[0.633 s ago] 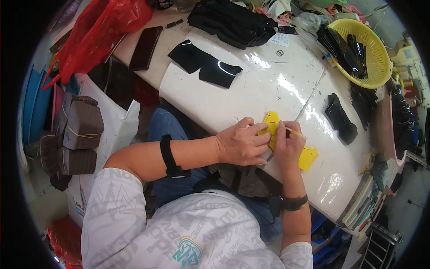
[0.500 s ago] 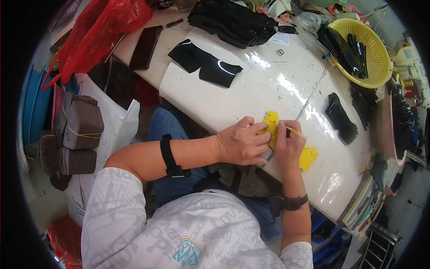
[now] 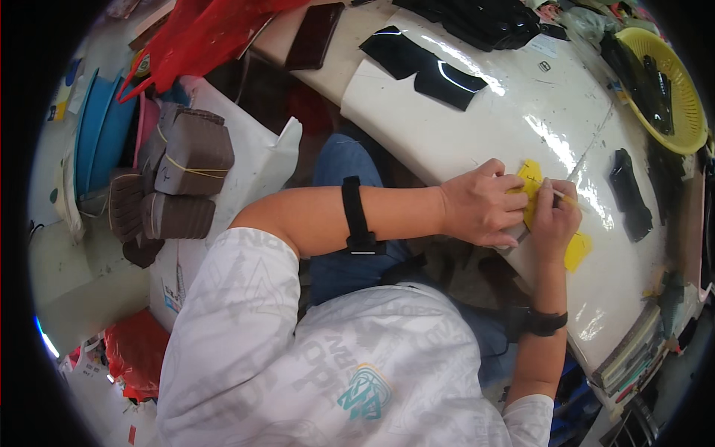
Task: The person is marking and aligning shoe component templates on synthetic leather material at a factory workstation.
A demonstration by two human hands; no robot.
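Observation:
A yellow template piece with dark marks lies at the near edge of the white tabletop. My left hand is closed over its left side, fingertips pressed on it; the thumb side is low, by the table edge. My right hand pinches a thin pale stick, pen-like, its fingers against the template's right side. Yellow also shows past the right hand; whether it is the same piece I cannot tell. The stick's working end is hidden by the fingers.
Two-lobed black glossy pieces lie on the table, another at right. A yellow basket holds black pieces. Banded brown stacks stand at left, near blue basins. A red bag hangs over the far-left edge.
The view has swung, so the whole scene sits farther right and slightly higher. Both hands stay on the yellow template, with the thin stick still in the right hand.

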